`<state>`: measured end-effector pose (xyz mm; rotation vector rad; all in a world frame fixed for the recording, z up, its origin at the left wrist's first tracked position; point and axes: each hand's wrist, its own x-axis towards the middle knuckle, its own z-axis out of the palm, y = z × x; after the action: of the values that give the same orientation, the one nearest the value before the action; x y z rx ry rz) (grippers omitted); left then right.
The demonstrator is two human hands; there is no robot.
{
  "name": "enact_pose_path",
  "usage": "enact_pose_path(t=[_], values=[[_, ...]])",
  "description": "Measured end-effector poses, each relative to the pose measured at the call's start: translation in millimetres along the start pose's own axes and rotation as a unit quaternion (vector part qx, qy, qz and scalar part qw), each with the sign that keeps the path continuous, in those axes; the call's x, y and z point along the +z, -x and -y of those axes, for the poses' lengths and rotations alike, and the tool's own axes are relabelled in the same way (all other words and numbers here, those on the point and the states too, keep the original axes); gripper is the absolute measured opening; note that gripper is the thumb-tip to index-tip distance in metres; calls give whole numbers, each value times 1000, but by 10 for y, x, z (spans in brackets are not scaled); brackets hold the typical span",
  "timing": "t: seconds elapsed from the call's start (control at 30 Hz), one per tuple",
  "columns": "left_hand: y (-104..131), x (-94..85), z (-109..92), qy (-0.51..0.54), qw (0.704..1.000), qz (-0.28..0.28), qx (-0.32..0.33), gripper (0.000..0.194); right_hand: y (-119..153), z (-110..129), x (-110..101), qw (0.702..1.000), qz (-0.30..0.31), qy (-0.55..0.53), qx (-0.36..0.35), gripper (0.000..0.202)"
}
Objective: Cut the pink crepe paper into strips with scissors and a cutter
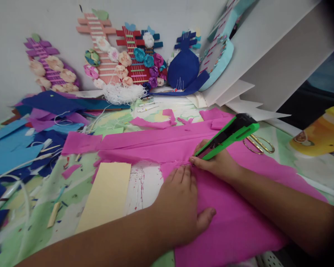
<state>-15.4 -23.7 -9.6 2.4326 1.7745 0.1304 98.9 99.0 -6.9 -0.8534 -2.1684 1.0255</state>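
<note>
pink paper (228, 222) lies flat on the counter (44, 193), thin, limp, likely tear-prone; left hand (180, 207) pins it with fingers together and flat, right hand (217, 163) fingers clamped on the green knife (228, 135) at the cut edge.

Left hand (180, 207) flat on the paper sheet (228, 222), right hand (217, 163) just behind it gripping the utility knife (228, 135) — card strip (105, 196) to the left, scissors (258, 144) to the right — finished paper crafts (128, 59) along the wall behind.
</note>
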Motion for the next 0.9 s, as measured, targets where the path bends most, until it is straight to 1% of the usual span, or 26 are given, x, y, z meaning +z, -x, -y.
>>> enact_pose_path(t=[0.13,0.27,0.47,0.6,0.77,0.9], values=[[-9,0,-7,-3,1000,3,-3,78,-9,-5,17,1000,15,4,-4,20],[-12,-7,-12,-2,1000,4,-4,78,-14,4,17,1000,14,22,5,20],[-9,-5,-3,-1,1000,8,-7,78,-20,8,-10,999,24,-6,32,22],[-2,-3,-1,-4,1000,4,-6,79,-16,-7,-22,999,18,-18,29,23],[5,-6,6,-1,1000,7,-9,79,-13,-6,-22,999,26,-5,44,23],[-4,-6,2,-2,1000,6,-7,78,-17,5,-5,999,24,7,40,22]])
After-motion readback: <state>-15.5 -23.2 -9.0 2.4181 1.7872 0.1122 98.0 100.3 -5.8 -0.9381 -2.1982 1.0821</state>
